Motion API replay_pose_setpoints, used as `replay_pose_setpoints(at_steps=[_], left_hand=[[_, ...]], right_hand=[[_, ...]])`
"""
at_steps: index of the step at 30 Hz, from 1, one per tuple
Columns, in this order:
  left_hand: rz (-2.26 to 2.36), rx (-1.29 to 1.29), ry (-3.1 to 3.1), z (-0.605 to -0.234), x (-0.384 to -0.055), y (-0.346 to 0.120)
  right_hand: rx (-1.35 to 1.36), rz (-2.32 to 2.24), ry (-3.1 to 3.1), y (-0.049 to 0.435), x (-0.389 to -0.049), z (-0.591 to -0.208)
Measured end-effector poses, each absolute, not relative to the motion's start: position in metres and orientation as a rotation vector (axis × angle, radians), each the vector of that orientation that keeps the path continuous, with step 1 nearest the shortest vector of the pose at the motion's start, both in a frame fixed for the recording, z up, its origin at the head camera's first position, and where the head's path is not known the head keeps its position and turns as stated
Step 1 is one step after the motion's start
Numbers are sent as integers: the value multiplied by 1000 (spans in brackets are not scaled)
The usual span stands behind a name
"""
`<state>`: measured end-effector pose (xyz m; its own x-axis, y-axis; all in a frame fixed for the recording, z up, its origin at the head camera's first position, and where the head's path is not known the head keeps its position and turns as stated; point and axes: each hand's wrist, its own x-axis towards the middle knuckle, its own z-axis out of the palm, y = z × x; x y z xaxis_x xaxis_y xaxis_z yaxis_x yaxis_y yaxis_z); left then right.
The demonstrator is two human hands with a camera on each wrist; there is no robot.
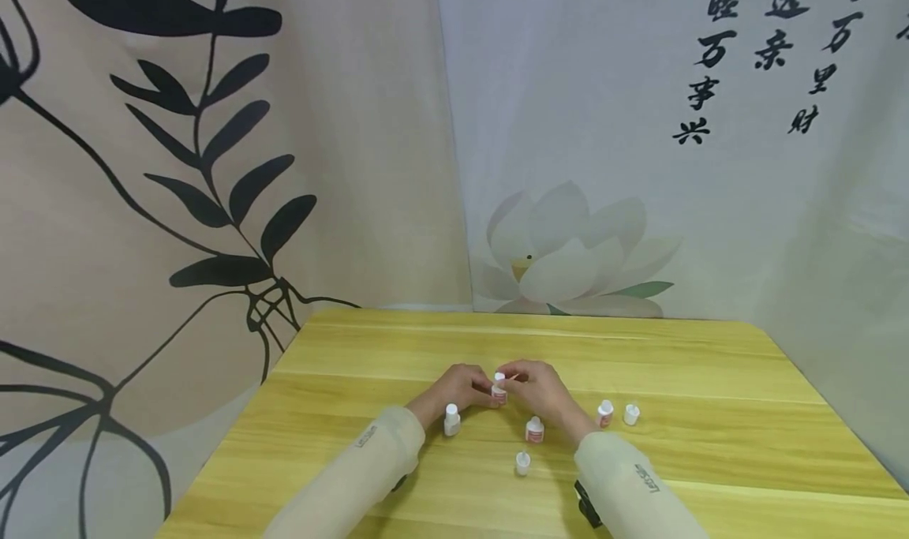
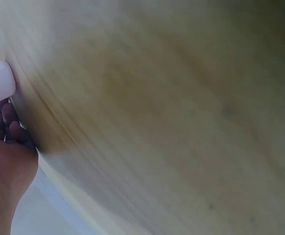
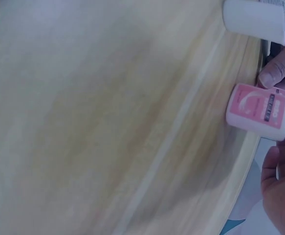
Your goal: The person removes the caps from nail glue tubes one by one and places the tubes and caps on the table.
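Observation:
Near the middle of the table in the head view, my left hand (image 1: 463, 387) grips a small bottle (image 1: 500, 396) with a pink label, keeping it upright. The fingertips of my right hand (image 1: 540, 387) pinch the white cap (image 1: 499, 377) at its top. Just in front of the hands stands another pink-labelled bottle (image 1: 535, 431), seen close up as a bottle (image 3: 257, 111) in the right wrist view. A loose white cap (image 1: 522, 464) lies nearer me. Beside my left wrist is a white-capped bottle (image 1: 451, 421).
Right of my right forearm stand one more pink-labelled bottle (image 1: 604, 415) and a loose white cap (image 1: 631, 414). The wooden table (image 1: 355, 349) reaches back to a printed curtain (image 1: 383, 168) with leaves, a lotus and characters.

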<state>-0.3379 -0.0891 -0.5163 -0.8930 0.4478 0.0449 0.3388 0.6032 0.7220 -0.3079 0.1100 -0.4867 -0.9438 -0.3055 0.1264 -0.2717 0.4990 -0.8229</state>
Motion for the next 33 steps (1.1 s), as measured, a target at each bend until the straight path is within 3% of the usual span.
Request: replay_pose_setpoints(at_steps=[33], left_hand=[[1204,638,2674,-516,-336,-89]], right_hand=[[-380,-1586,2589,110,-313,-491]])
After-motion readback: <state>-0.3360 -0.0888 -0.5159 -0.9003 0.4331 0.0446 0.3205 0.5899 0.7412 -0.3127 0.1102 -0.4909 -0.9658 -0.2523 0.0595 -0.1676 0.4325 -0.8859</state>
